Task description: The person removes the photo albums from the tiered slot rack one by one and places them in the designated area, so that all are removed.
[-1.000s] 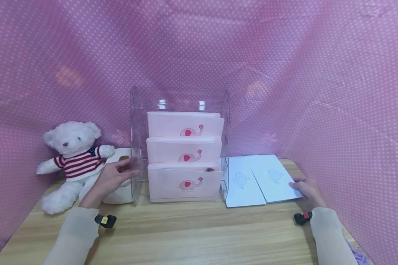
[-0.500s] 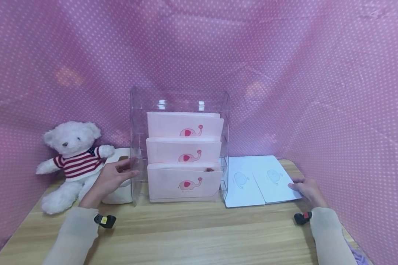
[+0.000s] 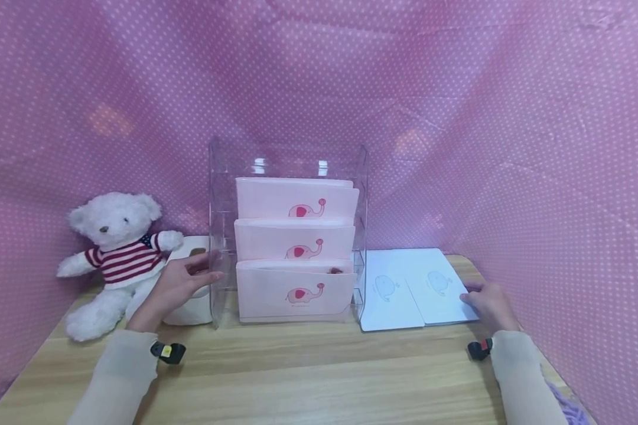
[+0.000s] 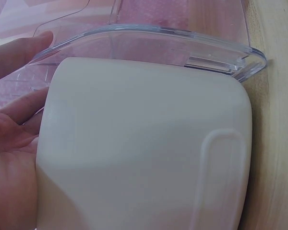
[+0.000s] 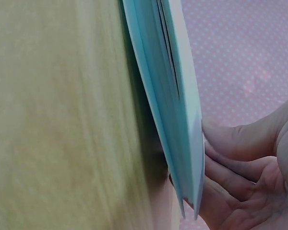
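My left hand (image 3: 178, 286): I am resting it with fingers straight against the left wall of the clear acrylic rack (image 3: 220, 236), palm alongside the cream box (image 3: 191, 295) that is standing just left of the rack; nothing is being gripped.

My right hand (image 3: 489, 307): I am pinching the near right corner of the top blue notebook (image 3: 441, 286), thumb above and fingers curling beneath, as the right wrist view is showing (image 5: 230, 158); its edge is lifting off the wooden table (image 3: 308, 378).

Where the notebooks are lying: two blue ones are overlapping on the table just right of the rack, the second blue notebook (image 3: 385, 295) partly under the first; three pink notebooks (image 3: 295, 292) are standing in the rack's tiers.

Risk, slipping: I am judging that my hold on one corner is thin; the cover could be bending or sliding out of my fingers.

Risk, dragging: the lower notebook is touching the upper, so it may be getting pulled along; it is also lying close to the rack's foot.

Risk, rack: light and tall; my flat hand is only steadying it, so a knock could be shifting it toward the teddy bear (image 3: 114, 248).

Writing: small print under the pink elephant drawings is too tiny to read; the blue covers are showing whale drawings; no brand is legible.
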Demonstrator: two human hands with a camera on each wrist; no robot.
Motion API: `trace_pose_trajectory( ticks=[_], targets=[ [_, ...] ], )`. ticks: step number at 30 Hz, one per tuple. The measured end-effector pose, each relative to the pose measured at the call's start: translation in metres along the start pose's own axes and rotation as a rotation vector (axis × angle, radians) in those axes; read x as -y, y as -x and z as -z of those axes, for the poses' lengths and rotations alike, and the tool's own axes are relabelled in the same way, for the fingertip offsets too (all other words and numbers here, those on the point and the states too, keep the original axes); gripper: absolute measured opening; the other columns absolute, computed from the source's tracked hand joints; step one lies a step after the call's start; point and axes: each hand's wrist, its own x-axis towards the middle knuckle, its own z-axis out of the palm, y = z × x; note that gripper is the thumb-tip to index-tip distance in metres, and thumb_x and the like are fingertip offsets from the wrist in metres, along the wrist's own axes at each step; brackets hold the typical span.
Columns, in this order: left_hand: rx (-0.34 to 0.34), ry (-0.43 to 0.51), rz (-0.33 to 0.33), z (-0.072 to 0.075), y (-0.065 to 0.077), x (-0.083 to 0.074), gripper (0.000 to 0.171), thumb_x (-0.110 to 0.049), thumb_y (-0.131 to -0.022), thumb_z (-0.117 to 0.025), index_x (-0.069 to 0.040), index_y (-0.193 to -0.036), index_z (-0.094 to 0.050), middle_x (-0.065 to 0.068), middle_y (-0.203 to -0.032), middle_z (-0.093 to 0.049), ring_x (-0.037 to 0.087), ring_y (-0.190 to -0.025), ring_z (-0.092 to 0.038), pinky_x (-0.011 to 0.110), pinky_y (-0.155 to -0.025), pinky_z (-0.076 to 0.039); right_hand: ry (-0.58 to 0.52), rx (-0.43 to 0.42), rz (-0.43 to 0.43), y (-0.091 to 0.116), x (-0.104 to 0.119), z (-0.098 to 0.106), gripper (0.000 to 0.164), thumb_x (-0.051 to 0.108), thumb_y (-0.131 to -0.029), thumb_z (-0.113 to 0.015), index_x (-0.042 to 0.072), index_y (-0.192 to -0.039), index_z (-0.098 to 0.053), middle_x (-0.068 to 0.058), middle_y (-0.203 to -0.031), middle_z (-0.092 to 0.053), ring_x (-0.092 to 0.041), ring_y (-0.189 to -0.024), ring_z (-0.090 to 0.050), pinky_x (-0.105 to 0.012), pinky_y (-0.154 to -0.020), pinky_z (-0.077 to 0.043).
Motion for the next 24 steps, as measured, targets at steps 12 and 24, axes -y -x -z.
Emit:
trace_pose_trajectory(
  ticks=[12, 24],
  targets=[
    [0.022, -0.004, -0.011, -0.003, -0.004, -0.002, 0.076, -0.039, -0.092, -0.075, 0.003, -0.148, -0.046, 0.026, -0.146, -0.056, 0.042, -0.129, -0.06, 0.006, -0.083, -0.048, -0.025, -0.031, -0.028, -0.003, -0.009, -0.005, 0.058, 0.027, -0.098, -0.06, -0.001, -0.147, -0.048, -0.029, -0.152, -0.046, -0.046, -0.136, -0.046, -0.055, -0.104, -0.044],
    [0.019, 0.018, 0.0, 0.001, -0.001, -0.001, 0.074, -0.04, -0.093, -0.074, -0.001, -0.15, -0.047, 0.026, -0.147, -0.055, 0.042, -0.131, -0.058, 0.008, -0.081, -0.049, -0.314, -0.311, 0.14, 0.017, 0.062, 0.004, 0.057, 0.026, -0.103, -0.057, 0.015, -0.156, -0.039, -0.01, -0.161, -0.044, -0.032, -0.148, -0.043, -0.047, -0.119, -0.039]
  ],
)
